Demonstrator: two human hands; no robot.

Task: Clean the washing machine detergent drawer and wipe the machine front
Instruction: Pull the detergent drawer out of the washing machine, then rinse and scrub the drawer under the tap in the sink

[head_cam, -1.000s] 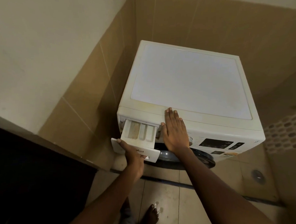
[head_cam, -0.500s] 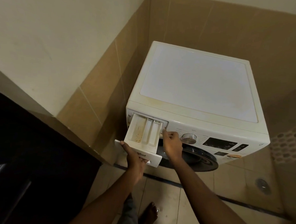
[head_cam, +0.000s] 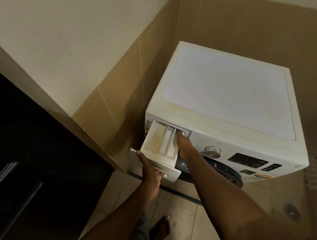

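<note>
A white front-loading washing machine (head_cam: 226, 97) stands in a tiled corner. Its detergent drawer (head_cam: 158, 143) is pulled out at the top left of the front, and the left compartment shows brown residue. My left hand (head_cam: 150, 170) grips the drawer's front panel from below, fingers curled into the handle recess. My right hand (head_cam: 183, 144) reaches into the right rear compartment, with the fingertips pressing down near the drawer's back edge. The fingertips are partly hidden inside the opening.
A silver dial (head_cam: 213, 151) and a dark display panel (head_cam: 248, 160) sit right of the drawer, above the dark round door (head_cam: 222, 171). A dark cabinet (head_cam: 27, 160) stands at the left. A bare foot (head_cam: 162, 229) rests on the tiled floor, with a floor drain (head_cam: 292, 210) at right.
My right hand left the machine's top edge, dropped to the drawer and now reaches into its rear right compartment. The drawer is pulled farther out. The camera shifted left.
</note>
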